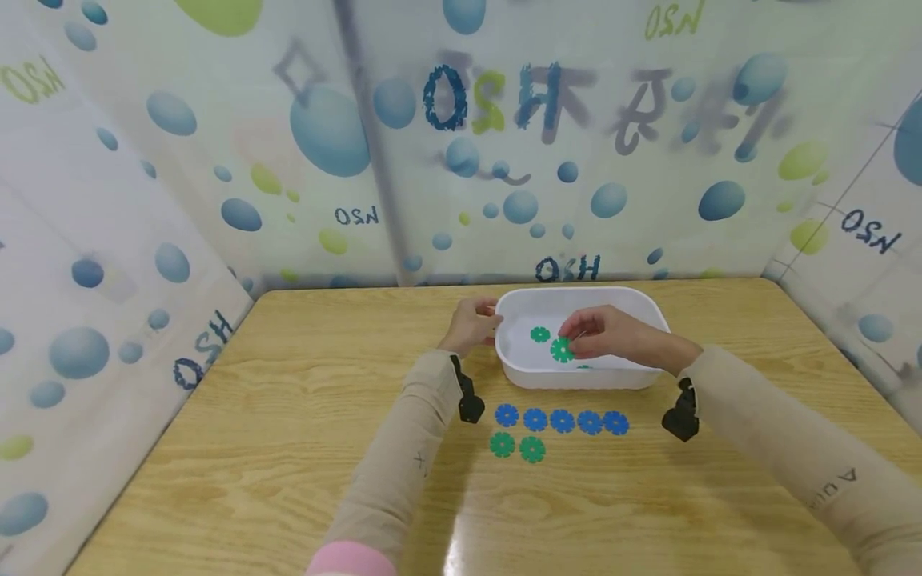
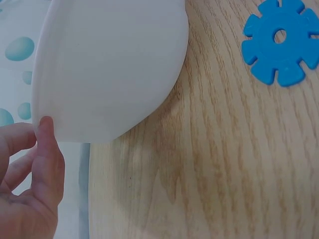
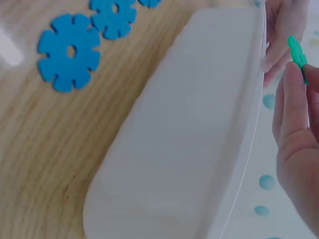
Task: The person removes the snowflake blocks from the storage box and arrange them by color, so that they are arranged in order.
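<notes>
My right hand (image 1: pixel 612 334) is over the white plastic basin (image 1: pixel 569 379), pinching a green notched disc (image 1: pixel 562 350) between thumb and fingers. Seen edge-on in the right wrist view, that green disc (image 3: pixel 297 52) stands above the basin's rim. My left hand (image 1: pixel 471 324) grips the basin's left end, thumb and finger on its rim in the left wrist view. Inside the basin lies another green disc (image 1: pixel 540 334), and a sliver of a further one (image 1: pixel 584 367) shows behind the near wall. Part of the basin's inside is hidden by my right hand.
In front of the basin, a row of several blue discs (image 1: pixel 563 422) lies flat on the wooden table (image 1: pixel 288 448). Two green discs (image 1: pixel 502 445) sit nearer, below the row's left end. A bubble-patterned curtain (image 1: pixel 288 160) stands along the table's far edge.
</notes>
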Motion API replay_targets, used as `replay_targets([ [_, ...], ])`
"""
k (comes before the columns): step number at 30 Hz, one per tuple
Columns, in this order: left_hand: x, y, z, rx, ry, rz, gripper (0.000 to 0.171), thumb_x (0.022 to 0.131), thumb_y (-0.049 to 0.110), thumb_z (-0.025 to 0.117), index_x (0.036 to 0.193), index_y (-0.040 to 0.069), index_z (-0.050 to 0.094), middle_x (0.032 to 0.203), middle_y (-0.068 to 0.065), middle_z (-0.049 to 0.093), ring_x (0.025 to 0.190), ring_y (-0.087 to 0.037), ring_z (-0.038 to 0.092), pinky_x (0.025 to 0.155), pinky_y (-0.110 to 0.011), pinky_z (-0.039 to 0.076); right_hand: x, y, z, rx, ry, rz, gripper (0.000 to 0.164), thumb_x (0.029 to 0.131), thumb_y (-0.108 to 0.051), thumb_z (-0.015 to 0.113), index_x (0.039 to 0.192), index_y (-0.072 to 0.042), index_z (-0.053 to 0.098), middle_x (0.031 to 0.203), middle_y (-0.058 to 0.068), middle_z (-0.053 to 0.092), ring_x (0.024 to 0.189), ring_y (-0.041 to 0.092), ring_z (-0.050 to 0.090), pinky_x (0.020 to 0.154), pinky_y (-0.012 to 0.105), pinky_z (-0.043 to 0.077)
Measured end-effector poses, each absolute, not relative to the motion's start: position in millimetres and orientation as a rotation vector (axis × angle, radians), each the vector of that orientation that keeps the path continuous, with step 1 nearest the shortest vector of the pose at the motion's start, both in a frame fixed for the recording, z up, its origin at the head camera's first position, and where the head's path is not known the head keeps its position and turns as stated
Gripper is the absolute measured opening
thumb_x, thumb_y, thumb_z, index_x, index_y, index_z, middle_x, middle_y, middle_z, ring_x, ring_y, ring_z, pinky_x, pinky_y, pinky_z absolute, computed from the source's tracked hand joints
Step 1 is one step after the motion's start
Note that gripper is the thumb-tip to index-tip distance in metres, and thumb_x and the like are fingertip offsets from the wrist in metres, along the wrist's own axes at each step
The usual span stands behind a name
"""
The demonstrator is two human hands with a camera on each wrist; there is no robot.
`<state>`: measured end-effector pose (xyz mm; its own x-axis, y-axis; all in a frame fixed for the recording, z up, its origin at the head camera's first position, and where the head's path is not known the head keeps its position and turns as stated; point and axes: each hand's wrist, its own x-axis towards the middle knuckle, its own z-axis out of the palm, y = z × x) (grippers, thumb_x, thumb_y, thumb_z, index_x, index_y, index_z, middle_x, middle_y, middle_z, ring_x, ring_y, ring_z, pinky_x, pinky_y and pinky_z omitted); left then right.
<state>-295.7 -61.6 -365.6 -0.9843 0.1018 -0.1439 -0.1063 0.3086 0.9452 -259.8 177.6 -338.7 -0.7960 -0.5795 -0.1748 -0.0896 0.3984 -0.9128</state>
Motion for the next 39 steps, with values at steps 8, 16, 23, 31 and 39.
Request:
replay_targets([
  [8, -296, -62, -366, -0.003, 2.403, 1.745, 0.033, 0.085, 0.001, 0.055, 0.117, 0.002, 0.055, 0.099, -0.012, 0.050, 0.083, -0.020, 0.054, 0.059, -0.028, 0.054, -232, 173, -339, -0.741, 2.097, -1.364, 0.024, 0.084, -0.008, 0.059, 0.101, 0.007, 0.055, 0.091, 0.007, 0.060, 0.082, 0.016, 0.057, 0.074, 0.026, 0.051],
  [16, -295, -61, -366, -0.009, 2.406, 1.744, 0.032, 0.085, 0.001, 0.055, 0.117, 0.002, 0.055, 0.099, -0.013, 0.050, 0.083, -0.020, 0.053, 0.060, -0.028, 0.055, -211, 167, -353, -0.849, 2.085, -1.248, 0.018, 0.083, -0.006, 0.059, 0.098, 0.003, 0.058, 0.089, 0.008, 0.060, 0.076, 0.017, 0.057, 0.070, 0.026, 0.052],
  [23, -296, -61, -365, -0.012, 2.398, 1.751, 0.032, 0.085, 0.001, 0.056, 0.117, 0.002, 0.055, 0.097, -0.012, 0.049, 0.080, -0.019, 0.052, 0.061, -0.029, 0.055, -201, 169, -370, -0.849, 2.128, -1.184, 0.016, 0.083, -0.006, 0.059, 0.097, 0.000, 0.059, 0.086, 0.006, 0.058, 0.073, 0.015, 0.054, 0.065, 0.023, 0.051],
  [31, -296, -61, -365, -0.023, 2.413, 1.739, 0.033, 0.085, 0.001, 0.056, 0.117, 0.002, 0.055, 0.098, -0.012, 0.049, 0.080, -0.019, 0.053, 0.059, -0.028, 0.055, -194, 168, -384, -0.873, 2.186, -1.169, 0.012, 0.081, -0.005, 0.061, 0.093, -0.003, 0.061, 0.085, 0.003, 0.058, 0.075, 0.013, 0.053, 0.066, 0.022, 0.050],
  [39, -295, -60, -365, -0.034, 2.423, 1.734, 0.033, 0.085, 0.001, 0.056, 0.117, 0.002, 0.055, 0.097, -0.011, 0.049, 0.081, -0.019, 0.053, 0.063, -0.032, 0.055, -188, 163, -393, -0.978, 2.318, -1.095, 0.008, 0.078, -0.004, 0.064, 0.086, -0.005, 0.062, 0.081, -0.003, 0.059, 0.071, 0.007, 0.054, 0.065, 0.022, 0.050],
])
